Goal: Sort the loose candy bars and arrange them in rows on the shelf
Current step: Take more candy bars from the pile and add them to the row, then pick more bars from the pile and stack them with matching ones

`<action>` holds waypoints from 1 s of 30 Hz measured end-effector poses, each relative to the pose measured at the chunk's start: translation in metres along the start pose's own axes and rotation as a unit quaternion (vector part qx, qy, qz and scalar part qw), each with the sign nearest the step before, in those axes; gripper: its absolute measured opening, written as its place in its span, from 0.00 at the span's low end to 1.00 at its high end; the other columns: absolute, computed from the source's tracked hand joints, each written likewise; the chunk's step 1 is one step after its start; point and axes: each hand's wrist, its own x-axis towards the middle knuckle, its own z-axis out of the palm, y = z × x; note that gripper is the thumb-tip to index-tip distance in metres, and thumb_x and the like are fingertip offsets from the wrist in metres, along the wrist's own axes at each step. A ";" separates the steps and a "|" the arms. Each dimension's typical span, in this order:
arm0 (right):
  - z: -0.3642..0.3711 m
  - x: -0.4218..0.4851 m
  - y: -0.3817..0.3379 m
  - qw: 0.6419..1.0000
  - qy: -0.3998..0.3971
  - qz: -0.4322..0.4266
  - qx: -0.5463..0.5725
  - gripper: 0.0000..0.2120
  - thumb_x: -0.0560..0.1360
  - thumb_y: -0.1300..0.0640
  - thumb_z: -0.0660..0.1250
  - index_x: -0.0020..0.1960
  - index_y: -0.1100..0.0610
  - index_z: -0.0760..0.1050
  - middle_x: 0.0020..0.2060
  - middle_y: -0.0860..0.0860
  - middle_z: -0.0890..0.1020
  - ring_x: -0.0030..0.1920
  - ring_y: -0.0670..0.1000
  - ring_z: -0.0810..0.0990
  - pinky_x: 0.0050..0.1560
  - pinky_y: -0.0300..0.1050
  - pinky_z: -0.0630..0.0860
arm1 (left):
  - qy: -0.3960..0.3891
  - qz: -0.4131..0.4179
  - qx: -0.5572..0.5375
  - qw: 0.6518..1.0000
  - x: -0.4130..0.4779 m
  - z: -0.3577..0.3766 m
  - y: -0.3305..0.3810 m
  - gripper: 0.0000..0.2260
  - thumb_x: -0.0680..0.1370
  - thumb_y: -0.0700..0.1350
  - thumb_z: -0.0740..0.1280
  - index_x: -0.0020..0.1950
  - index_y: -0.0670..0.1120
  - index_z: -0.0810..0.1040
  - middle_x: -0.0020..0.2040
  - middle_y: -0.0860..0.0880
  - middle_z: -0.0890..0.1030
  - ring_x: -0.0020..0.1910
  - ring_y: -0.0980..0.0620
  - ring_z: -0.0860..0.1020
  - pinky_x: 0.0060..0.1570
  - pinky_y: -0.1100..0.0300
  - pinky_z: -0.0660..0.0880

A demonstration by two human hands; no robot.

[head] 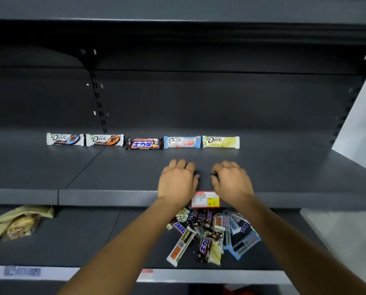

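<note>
Pile of candy bars at lower centre; one row begun.
The pile is held on the lower shelf; wrappers are judged light, slick, best pinched mid-length. At centre, left hand and right hand are set knuckles-up on the upper shelf, fingers curled; any hold cannot be told. A row of five bars is lined beyond.
</note>
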 end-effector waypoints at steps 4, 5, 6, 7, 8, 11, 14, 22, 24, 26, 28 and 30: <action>-0.004 -0.032 -0.005 0.998 0.046 -0.011 0.029 0.08 0.76 0.57 0.61 0.51 0.56 0.76 0.48 0.54 0.78 0.51 0.56 0.74 0.50 0.49 0.73 | 0.033 0.055 -0.016 0.998 -0.026 -0.008 0.013 0.06 0.70 0.45 0.71 0.45 0.45 0.80 0.40 0.47 0.79 0.42 0.45 0.77 0.39 0.54 0.74; -0.006 -0.039 -0.006 0.998 0.055 -0.013 0.037 0.07 0.75 0.57 0.62 0.50 0.57 0.76 0.46 0.54 0.78 0.49 0.56 0.75 0.49 0.49 0.73 | 0.037 0.067 -0.014 0.997 -0.032 -0.008 0.016 0.06 0.66 0.43 0.74 0.41 0.46 0.80 0.36 0.49 0.78 0.37 0.47 0.77 0.35 0.57 0.74; -0.006 -0.046 -0.005 0.997 0.063 -0.015 0.045 0.06 0.75 0.58 0.63 0.49 0.57 0.77 0.44 0.54 0.79 0.48 0.56 0.75 0.47 0.49 0.73 | 0.039 0.077 -0.015 0.996 -0.037 -0.008 0.019 0.07 0.63 0.41 0.76 0.38 0.47 0.80 0.33 0.50 0.77 0.34 0.48 0.76 0.32 0.58 0.73; -0.007 -0.052 -0.005 0.996 0.071 -0.017 0.052 0.05 0.74 0.59 0.64 0.47 0.57 0.77 0.42 0.54 0.79 0.45 0.56 0.76 0.44 0.48 0.73 | 0.038 0.085 -0.020 0.995 -0.042 -0.007 0.021 0.08 0.62 0.40 0.77 0.36 0.47 0.80 0.32 0.51 0.77 0.33 0.49 0.76 0.29 0.60 0.73; -0.006 -0.058 -0.003 0.995 0.076 -0.017 0.055 0.03 0.73 0.59 0.65 0.46 0.57 0.77 0.40 0.53 0.79 0.43 0.56 0.77 0.41 0.47 0.73 | 0.034 0.093 -0.024 0.995 -0.047 -0.007 0.024 0.09 0.61 0.40 0.77 0.35 0.48 0.79 0.31 0.51 0.76 0.32 0.49 0.75 0.28 0.61 0.71; -0.001 -0.078 0.003 0.995 0.081 -0.024 0.056 0.01 0.71 0.61 0.67 0.41 0.56 0.77 0.35 0.51 0.78 0.36 0.54 0.77 0.31 0.42 0.69 | 0.013 0.111 -0.028 0.993 -0.059 0.000 0.030 0.10 0.59 0.38 0.77 0.34 0.48 0.79 0.30 0.52 0.75 0.29 0.50 0.75 0.24 0.63 0.68; 0.011 -0.095 0.012 0.996 0.060 -0.037 0.051 0.03 0.72 0.60 0.65 0.40 0.56 0.77 0.33 0.51 0.78 0.33 0.52 0.76 0.28 0.41 0.68 | -0.013 0.125 -0.043 0.991 -0.068 0.013 0.033 0.11 0.59 0.38 0.78 0.34 0.48 0.79 0.30 0.51 0.76 0.27 0.50 0.75 0.21 0.64 0.67; 0.064 -0.119 0.053 0.995 -0.071 0.026 0.071 0.09 0.76 0.59 0.60 0.46 0.57 0.79 0.42 0.53 0.82 0.40 0.56 0.80 0.36 0.47 0.76 | -0.105 0.104 -0.013 0.989 -0.077 0.077 0.030 0.08 0.60 0.37 0.75 0.34 0.47 0.81 0.30 0.49 0.78 0.28 0.46 0.78 0.21 0.60 0.71; 0.079 -0.124 0.066 0.991 -0.118 0.044 0.054 0.10 0.78 0.59 0.57 0.47 0.57 0.78 0.42 0.54 0.82 0.41 0.55 0.80 0.38 0.46 0.75 | -0.145 0.077 -0.028 0.986 -0.082 0.094 0.029 0.07 0.66 0.37 0.72 0.41 0.47 0.82 0.36 0.47 0.81 0.34 0.44 0.80 0.27 0.55 0.75; 0.096 -0.128 0.078 0.985 -0.152 0.063 0.054 0.11 0.78 0.60 0.56 0.47 0.58 0.77 0.41 0.55 0.82 0.42 0.56 0.80 0.38 0.46 0.74 | -0.174 0.042 -0.033 0.983 -0.088 0.115 0.025 0.09 0.74 0.40 0.65 0.51 0.49 0.81 0.44 0.45 0.82 0.42 0.42 0.80 0.36 0.54 0.75; 0.114 -0.133 0.087 0.978 -0.178 0.083 0.066 0.10 0.78 0.59 0.57 0.46 0.58 0.77 0.41 0.56 0.82 0.42 0.58 0.80 0.36 0.46 0.73 | -0.191 0.010 -0.042 0.981 -0.093 0.134 0.020 0.09 0.77 0.44 0.62 0.55 0.51 0.79 0.48 0.45 0.81 0.46 0.42 0.79 0.40 0.54 0.75; 0.130 -0.138 0.094 0.971 -0.200 0.100 0.084 0.09 0.77 0.59 0.59 0.47 0.58 0.77 0.42 0.57 0.82 0.43 0.59 0.80 0.37 0.45 0.70 | -0.216 -0.018 -0.037 0.975 -0.097 0.151 0.019 0.09 0.78 0.48 0.60 0.55 0.51 0.77 0.50 0.45 0.81 0.49 0.42 0.79 0.43 0.54 0.75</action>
